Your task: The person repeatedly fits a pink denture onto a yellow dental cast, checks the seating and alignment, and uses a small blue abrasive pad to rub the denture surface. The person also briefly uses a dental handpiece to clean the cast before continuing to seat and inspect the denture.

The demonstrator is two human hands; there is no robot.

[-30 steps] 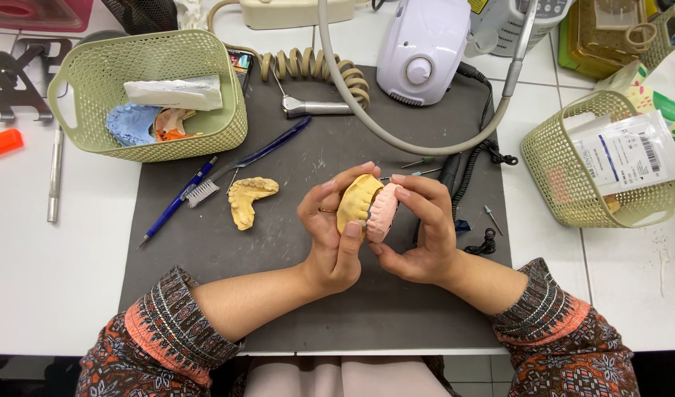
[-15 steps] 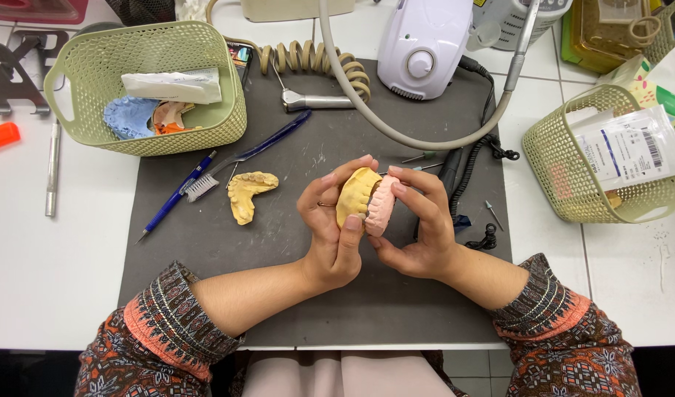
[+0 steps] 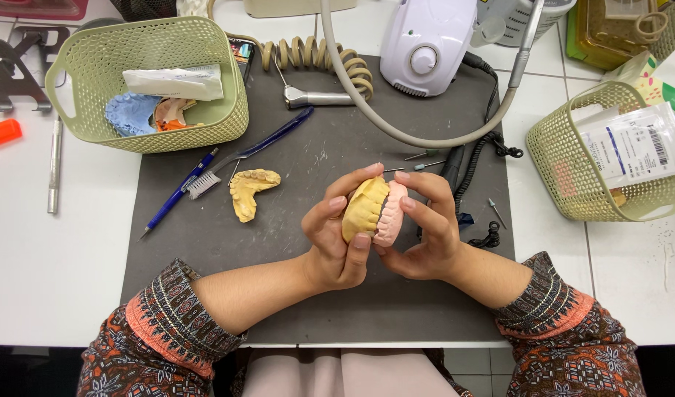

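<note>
**Two hands pressing a pair of dental casts together over a grey work mat**

Nearest the viewer, two forearms in patterned sleeves reach in from the bottom edge. The left hand [image 3: 336, 242] curls around a yellow dental cast [image 3: 364, 209], thumb on its near edge and fingers over the top. The right hand [image 3: 425, 235] pinches a pink dental cast [image 3: 391, 213] between thumb and fingers. The two casts meet tooth to tooth, held just above the middle of the grey mat [image 3: 308, 154], which lies on a white tabletop [image 3: 50, 257].

The casts look like hard, brittle stone (likely light but easily chipped at the teeth), so a grip on the thick base edges seems safest. The biting surfaces are hidden where the casts meet, and the palms cover their undersides.

To the left on the mat lies a second yellow cast [image 3: 249, 190], alone. Beside it are a toothbrush [image 3: 242, 154] and a blue pen [image 3: 177, 195]. Small burs and a dark cable sit just right of the hands; they are hard to make out.

Farther back, a green basket [image 3: 72, 95] holds a blue mould and a white packet. A metal handpiece [image 3: 319, 97] with a coiled cord lies near a white motor unit [image 3: 425, 44], which is cut off at the top. At the right edge, another green basket [image 3: 558, 162] holds sealed pouches.
</note>
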